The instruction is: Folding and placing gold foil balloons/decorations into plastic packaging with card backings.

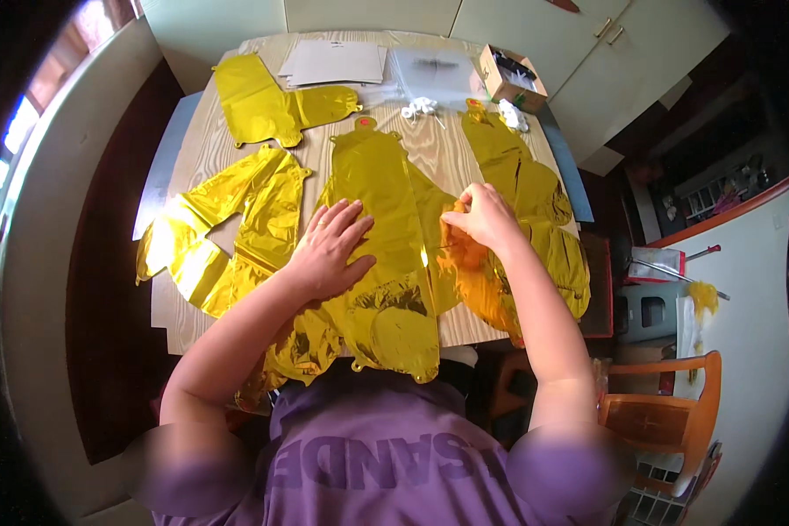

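Several flat, uninflated gold foil balloons lie on a light wooden table. My left hand rests palm down, fingers spread, on the middle gold foil balloon, pressing it flat. My right hand pinches the edge of that balloon where it overlaps the right gold balloon. More gold balloons lie at the left and at the far left.
Sheets of white paper, a clear plastic bag, a small open cardboard box and white bits sit at the table's far end. An orange wooden chair stands at the right, cream cabinets behind.
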`<action>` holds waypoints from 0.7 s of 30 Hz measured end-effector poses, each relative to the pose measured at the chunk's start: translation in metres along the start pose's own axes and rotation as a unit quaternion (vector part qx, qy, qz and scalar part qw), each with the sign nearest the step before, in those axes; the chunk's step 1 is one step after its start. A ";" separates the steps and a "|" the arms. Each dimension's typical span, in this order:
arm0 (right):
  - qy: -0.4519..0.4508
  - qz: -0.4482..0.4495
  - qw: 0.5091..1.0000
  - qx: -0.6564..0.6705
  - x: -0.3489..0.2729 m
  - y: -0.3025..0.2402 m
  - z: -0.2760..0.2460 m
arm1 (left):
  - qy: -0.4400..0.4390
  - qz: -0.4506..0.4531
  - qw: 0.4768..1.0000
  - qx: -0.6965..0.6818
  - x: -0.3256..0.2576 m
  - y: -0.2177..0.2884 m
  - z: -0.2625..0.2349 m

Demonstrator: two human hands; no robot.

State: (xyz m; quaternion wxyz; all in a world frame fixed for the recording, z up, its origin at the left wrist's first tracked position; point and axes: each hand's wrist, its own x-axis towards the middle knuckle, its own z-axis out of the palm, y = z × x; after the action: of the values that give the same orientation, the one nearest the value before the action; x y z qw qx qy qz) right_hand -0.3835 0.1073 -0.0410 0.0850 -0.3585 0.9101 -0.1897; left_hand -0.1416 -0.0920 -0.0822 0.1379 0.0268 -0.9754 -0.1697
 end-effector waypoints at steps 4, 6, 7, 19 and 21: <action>-0.065 0.037 0.997 0.029 0.011 -0.005 -0.001 | -0.024 -0.013 0.999 0.018 0.000 0.005 -0.004; -0.040 0.042 0.998 0.020 0.004 -0.014 -0.003 | -0.031 -0.019 0.999 0.019 -0.002 0.003 -0.003; -0.037 0.013 0.999 0.027 0.002 -0.013 0.000 | -0.032 -0.022 0.999 0.017 -0.002 0.003 -0.004; 0.035 0.014 0.992 0.122 0.003 -0.001 0.009 | -0.021 0.001 0.999 0.040 -0.002 0.005 -0.003; 0.052 -0.014 0.983 0.173 -0.002 -0.008 0.007 | -0.011 0.016 0.999 0.044 -0.003 0.004 -0.002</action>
State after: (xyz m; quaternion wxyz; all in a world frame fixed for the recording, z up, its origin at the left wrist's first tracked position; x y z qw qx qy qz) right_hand -0.3748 0.1010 -0.0442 0.0958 -0.3403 0.8616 -0.3643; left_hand -0.1384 -0.0886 -0.0794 0.1284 0.0153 -0.9838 -0.1242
